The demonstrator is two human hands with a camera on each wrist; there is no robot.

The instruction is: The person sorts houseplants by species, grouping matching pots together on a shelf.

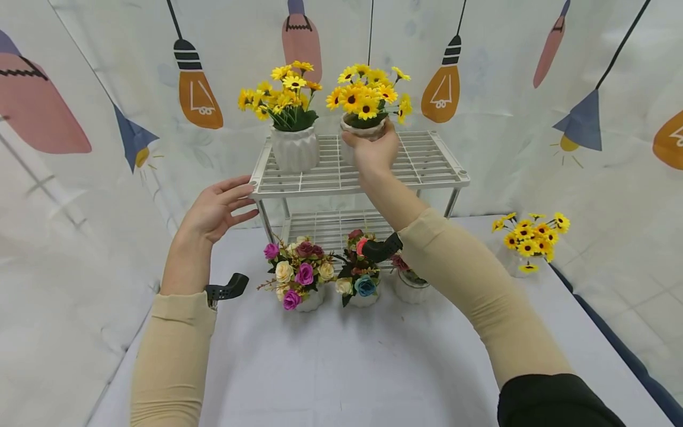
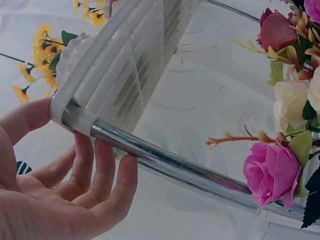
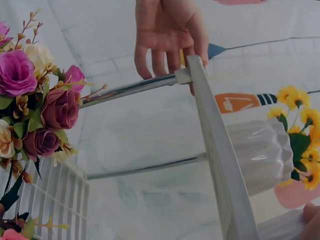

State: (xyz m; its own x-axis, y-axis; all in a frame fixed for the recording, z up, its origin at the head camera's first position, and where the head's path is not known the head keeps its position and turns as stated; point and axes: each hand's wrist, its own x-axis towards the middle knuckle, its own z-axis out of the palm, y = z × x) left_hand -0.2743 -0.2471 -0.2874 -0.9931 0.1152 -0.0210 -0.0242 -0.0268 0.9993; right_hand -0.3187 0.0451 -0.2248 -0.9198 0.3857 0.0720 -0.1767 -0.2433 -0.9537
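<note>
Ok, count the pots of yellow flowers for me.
3. One white pot stands on the rack's top shelf. A second pot is beside it, held by the right hand. A third bunch sits on the table at the far right, its pot barely visible.

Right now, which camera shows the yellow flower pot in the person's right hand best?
The head view: the right hand grips the sunflower pot on the white rack, blooms fully visible. The left wrist view shows no part of it that I can be sure of. The right wrist view shows only the neighbouring ribbed pot and fingertips at the corner.
</note>
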